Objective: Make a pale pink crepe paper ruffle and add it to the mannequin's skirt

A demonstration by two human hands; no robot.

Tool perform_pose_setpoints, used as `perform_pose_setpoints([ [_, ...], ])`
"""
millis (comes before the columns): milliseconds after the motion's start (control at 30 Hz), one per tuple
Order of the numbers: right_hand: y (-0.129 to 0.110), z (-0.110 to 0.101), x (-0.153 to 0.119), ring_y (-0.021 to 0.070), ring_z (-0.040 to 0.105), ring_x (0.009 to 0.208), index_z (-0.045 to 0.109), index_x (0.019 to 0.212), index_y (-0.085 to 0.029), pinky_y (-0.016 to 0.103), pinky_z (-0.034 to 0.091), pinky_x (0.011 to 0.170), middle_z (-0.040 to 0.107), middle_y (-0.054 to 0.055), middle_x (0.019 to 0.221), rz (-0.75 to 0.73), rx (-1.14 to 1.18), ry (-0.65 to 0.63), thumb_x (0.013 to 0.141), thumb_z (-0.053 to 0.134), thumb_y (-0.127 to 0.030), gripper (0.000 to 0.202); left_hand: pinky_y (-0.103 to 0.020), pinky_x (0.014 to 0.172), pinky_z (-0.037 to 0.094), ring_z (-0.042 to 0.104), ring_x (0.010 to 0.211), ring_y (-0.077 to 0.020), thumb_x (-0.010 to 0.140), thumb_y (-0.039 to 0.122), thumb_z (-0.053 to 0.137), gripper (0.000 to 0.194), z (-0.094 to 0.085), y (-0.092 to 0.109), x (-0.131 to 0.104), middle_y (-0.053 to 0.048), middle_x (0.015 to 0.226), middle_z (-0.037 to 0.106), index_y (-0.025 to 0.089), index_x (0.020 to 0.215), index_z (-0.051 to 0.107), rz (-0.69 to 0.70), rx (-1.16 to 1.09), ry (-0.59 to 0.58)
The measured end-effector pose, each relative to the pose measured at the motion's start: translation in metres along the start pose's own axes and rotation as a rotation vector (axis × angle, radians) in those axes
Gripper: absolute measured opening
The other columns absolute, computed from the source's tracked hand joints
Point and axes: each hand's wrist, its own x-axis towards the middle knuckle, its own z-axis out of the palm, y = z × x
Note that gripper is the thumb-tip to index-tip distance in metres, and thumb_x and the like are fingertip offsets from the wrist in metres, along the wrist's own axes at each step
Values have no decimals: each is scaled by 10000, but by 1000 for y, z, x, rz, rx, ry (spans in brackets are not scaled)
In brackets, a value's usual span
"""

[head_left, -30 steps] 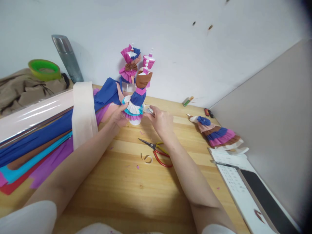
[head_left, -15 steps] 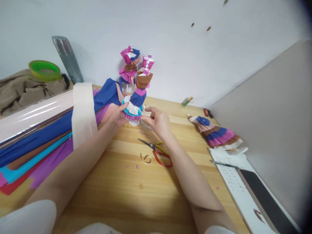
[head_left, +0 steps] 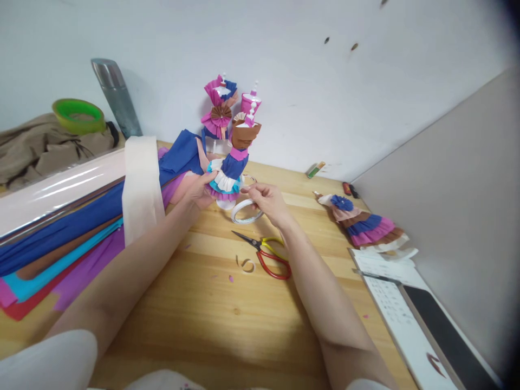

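Observation:
A small dress form (head_left: 235, 162) wears crepe paper in brown, blue, white, turquoise and purple, and leans a little to the right. My left hand (head_left: 202, 189) grips the left side of its ruffled skirt, thumb on the white layer. At the skirt's right edge, my right hand (head_left: 266, 200) is closed in a pinch; what lies between its fingertips is too small to make out. Just below those fingers is a white tape roll (head_left: 247, 212). Scissors with red and yellow handles (head_left: 260, 246) lie open on the table, beside a curled strip (head_left: 247, 265).
Two more dress forms (head_left: 220, 111) stand by the wall. Rolled crepe paper (head_left: 60, 222) covers the left, with a bottle (head_left: 117, 100) and green tape (head_left: 78, 116) behind. A paper dress (head_left: 361, 219) and white board (head_left: 385, 303) lie right.
My right hand has shifted slightly right, and the tape roll now shows more fully beneath it. The dress form tilts a bit further to the right in my left hand.

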Motion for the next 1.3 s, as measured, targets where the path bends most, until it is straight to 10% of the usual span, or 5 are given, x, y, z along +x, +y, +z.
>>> perform_pose_setpoints([
  [600,8,-4,-3,149,461,547,737,960,-151,279,338,534,526,-1,588,-71,87,-146,780,541,-595,517,-362,934,545,724,979,-233,859,135,604,239,-10,-8,8,-84,905,777,124,1081,692,-20,11,-53],
  [1300,9,9,-12,173,525,593,734,1035,-117,291,412,544,543,51,623,-10,27,-165,750,94,-898,1049,-341,948,509,723,943,-215,940,54,466,320,4,-9,3,-54,867,772,123,1179,666,-44,-44,-18],
])
